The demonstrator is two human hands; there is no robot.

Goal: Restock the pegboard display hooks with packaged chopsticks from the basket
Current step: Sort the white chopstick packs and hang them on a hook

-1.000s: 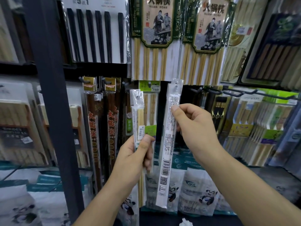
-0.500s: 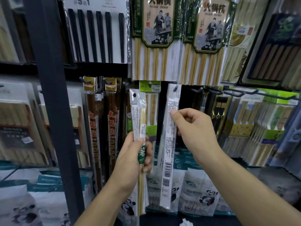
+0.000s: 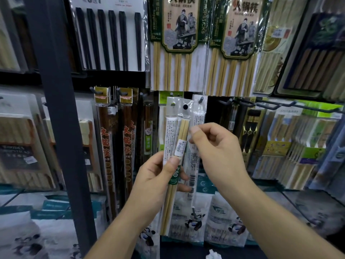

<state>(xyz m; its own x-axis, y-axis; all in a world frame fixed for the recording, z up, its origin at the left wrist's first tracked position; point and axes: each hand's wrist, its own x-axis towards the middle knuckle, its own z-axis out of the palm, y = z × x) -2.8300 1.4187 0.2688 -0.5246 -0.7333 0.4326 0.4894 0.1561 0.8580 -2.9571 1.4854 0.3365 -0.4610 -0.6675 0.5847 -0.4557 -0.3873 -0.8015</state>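
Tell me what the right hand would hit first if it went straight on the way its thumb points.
Probably the held packs in the left hand: the right hand, pinching the hung pack, points left at them, almost touching. Depth is unclear.

Bamboo packs (image 3: 179,75) overhang hook (image 3: 201,99); post (image 3: 56,128) blocks left.

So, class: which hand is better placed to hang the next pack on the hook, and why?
Probably the right. The left hand grips the spare packs, steadying them; the right hand pinches the hung pack just under the hook, beside the spare packs' tops.
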